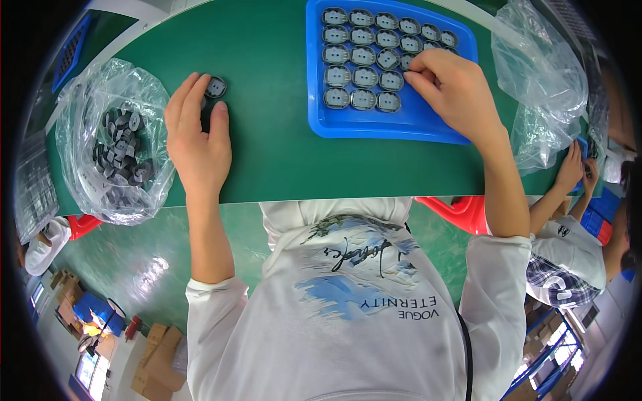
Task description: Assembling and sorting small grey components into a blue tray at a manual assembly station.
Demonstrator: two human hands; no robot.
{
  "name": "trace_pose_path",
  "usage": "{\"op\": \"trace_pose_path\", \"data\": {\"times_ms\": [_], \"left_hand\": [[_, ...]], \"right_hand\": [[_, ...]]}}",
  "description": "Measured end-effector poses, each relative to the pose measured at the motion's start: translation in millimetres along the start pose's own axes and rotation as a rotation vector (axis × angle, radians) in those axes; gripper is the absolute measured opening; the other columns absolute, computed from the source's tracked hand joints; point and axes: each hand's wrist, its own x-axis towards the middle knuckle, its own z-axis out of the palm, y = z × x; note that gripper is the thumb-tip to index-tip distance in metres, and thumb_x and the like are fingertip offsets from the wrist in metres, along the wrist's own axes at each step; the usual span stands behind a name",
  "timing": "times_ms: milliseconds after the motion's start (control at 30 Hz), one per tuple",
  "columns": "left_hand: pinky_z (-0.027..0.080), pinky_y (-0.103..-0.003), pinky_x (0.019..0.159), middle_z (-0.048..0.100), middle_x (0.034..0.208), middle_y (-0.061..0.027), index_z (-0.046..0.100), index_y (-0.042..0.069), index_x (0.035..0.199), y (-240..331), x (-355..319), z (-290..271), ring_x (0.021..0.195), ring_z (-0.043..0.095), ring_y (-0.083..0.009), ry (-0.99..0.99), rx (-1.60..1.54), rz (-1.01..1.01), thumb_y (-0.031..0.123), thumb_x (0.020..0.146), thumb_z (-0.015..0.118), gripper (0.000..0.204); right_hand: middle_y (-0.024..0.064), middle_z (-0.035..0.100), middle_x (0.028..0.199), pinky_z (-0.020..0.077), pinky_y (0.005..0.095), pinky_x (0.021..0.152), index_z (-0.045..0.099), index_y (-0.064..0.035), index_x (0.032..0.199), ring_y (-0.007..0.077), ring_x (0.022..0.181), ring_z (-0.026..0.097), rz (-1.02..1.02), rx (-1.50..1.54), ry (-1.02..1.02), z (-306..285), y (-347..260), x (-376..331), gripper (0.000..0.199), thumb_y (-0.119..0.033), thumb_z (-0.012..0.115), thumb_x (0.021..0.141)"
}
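A blue tray (321, 122) holds rows of small oval grey-and-black plastic parts (363, 77), each with a pale face and small dark slots. Over the tray's right side, my right hand (461, 93) has thumb and forefinger closed at the edge of one oval part (406, 61); its other fingers are curled and cover some of the parts. On the green table to the left, my left hand (199, 140) lies with fingers stretched and thumb apart. One loose dark oval part (215, 87) sits beside its fingertips. Shadow darkens the gap between thumb and forefinger.
A clear plastic bag (130, 194) with many loose dark parts (124, 150) stands left of my left hand. Crumpled clear plastic (545, 100) lies right of the tray. A co-worker (568, 247) sits at the right, hands at the table. A red stool (461, 214) shows below the table edge.
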Motion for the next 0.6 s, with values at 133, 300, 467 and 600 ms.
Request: {"op": "trace_pose_path", "data": {"times_ms": [133,300,467,600], "left_hand": [[0.046,-0.039,0.099,0.06,0.129,-0.0121,0.065,0.007,0.121,-1,-1,0,0.119,0.055,-0.0314,0.008,0.046,0.003,0.008,0.086,0.066,0.035],[0.046,-0.04,0.099,0.06,0.128,-0.0118,0.066,0.007,0.121,0,0,0,0.119,0.054,-0.0313,0.001,0.037,0.015,0.01,0.086,0.067,0.035],[0.046,-0.04,0.099,0.06,0.127,-0.0121,0.066,0.007,0.12,-1,-1,1,0.118,0.054,-0.0323,0.006,0.022,0.023,0.011,0.085,0.067,0.035],[0.046,-0.041,0.099,0.06,0.126,-0.0122,0.066,0.007,0.12,-2,-1,2,0.117,0.054,-0.0329,0.01,0.002,0.023,0.012,0.085,0.068,0.036]], "right_hand": [[0.0066,0.059,0.075,0.0474,0.03,0.06,0.067,-0.0038,0.095,0.0191,0.063,0.058,0.067,0.02,-0.054,-8,-2,2,0.013,-0.008,0.071,0.083],[0.0058,0.057,0.088,0.0485,0.0323,0.07,0.069,-0.003,0.096,0.022,0.08,0.059,-0.226,-0.062,-0.007,-16,2,18,0.018,-0.006,0.074,0.079],[0.008,0.054,0.094,0.0476,0.0348,0.078,0.069,-0.0025,0.092,0.0247,0.091,0.057,-0.274,-0.051,-0.133,-21,-2,34,0.017,-0.006,0.074,0.077],[0.0081,0.053,0.094,0.0474,0.036,0.079,0.066,-0.0016,0.088,0.0257,0.092,0.056,-0.273,-0.018,-0.185,-21,-7,37,0.014,-0.005,0.073,0.076]]}}
